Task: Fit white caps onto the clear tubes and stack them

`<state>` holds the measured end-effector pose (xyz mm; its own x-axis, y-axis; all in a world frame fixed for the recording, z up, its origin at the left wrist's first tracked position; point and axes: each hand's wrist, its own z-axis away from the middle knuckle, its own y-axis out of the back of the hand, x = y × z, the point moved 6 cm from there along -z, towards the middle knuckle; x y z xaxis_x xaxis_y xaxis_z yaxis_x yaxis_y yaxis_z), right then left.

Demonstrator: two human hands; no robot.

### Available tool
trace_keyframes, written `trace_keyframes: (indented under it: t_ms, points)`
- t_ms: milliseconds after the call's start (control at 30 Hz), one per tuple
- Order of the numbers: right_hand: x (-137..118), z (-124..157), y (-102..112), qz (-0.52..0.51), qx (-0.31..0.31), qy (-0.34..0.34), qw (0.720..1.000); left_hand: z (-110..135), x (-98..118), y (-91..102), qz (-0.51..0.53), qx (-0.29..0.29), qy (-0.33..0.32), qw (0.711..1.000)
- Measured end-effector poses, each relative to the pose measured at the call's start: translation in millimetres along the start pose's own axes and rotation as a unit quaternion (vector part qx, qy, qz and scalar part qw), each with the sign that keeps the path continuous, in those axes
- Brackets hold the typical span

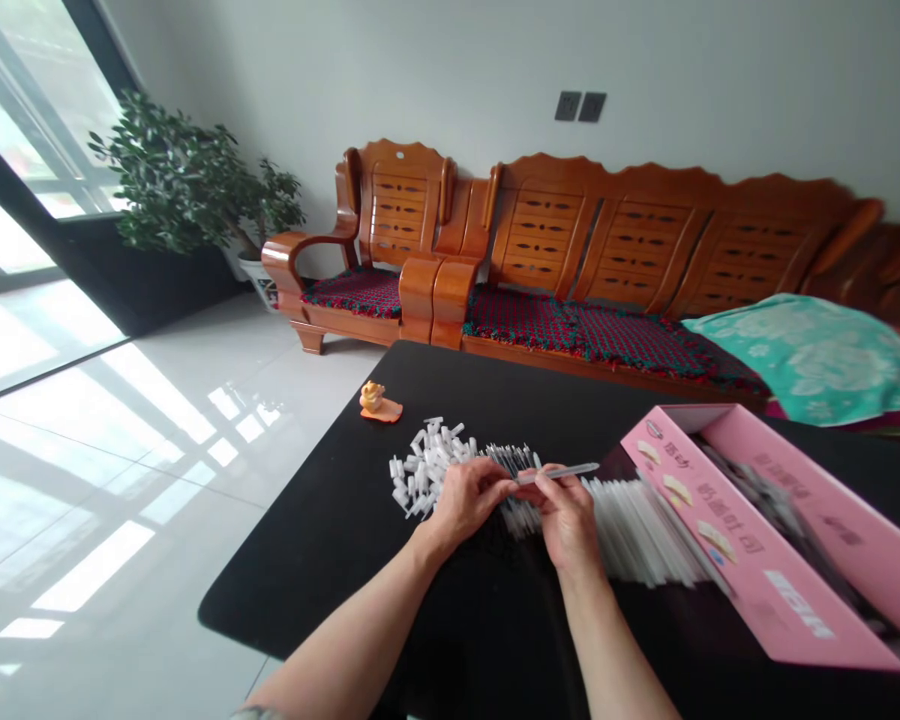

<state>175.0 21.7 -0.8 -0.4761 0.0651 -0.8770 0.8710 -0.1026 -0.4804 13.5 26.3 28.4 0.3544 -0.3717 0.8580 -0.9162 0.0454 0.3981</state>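
Holding a slim tube (574, 470) above the counter (322, 570), the two hands meet near the middle of the head view; the tube is translucent whitish, straight and narrow, tilted slightly up toward its right end. The right hand (570, 515) pinches it between thumb and fingers, and the left hand (466, 497) has its fingers pinched together at the tube's left end. One tube is held; beneath and right of the hands lies a row of similar translucent tubes (637, 530), side by side, too many and too blurred to count. Left of them sits one heap of small white pieces (426, 462), dozens by the look of it, and just behind the hands one cluster of thin dark-tipped rods (511, 458), also uncountable. One small orange figurine (373, 398) stands near the far left corner. One open pink box (776, 610), printed with characters and pictures, stands at the right; inside lie blurred dark and greyish pieces (772, 495) that cannot be made out.
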Motion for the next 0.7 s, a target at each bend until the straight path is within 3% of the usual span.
trace_keyframes:
  t_ms: [133, 200, 300, 467, 567, 700]
  points:
    - [-3.4, 2.9, -7.3, 0.012, -0.05, 0.0, 0.999, -4.5, -5.0, 47.3, -0.109, 0.181, 0.017, 0.977]
    - [-3.3, 4.9, -10.5, 0.031, -0.068, -0.002, 0.997, -6.0, -12.8, 67.2, -0.191, 0.224, 0.059, 0.954]
    - [-1.7, 6.8, -12.6, 0.056, -0.081, -0.006, 0.995, -8.1, -26.6, 80.7, -0.275, 0.211, 0.116, 0.931]
    - [1.6, 6.9, -11.9, 0.055, -0.092, -0.022, 0.994, -7.6, -42.2, 73.8, -0.32, 0.128, 0.166, 0.924]
    - [2.3, 7.1, -12.6, 0.056, -0.099, -0.025, 0.993, -7.4, -43.4, 69.1, -0.319, 0.107, 0.164, 0.927]
    - [3.0, 8.1, -14.4, 0.061, -0.108, -0.031, 0.992, -9.3, -36.9, 68.3, -0.266, 0.141, 0.12, 0.946]
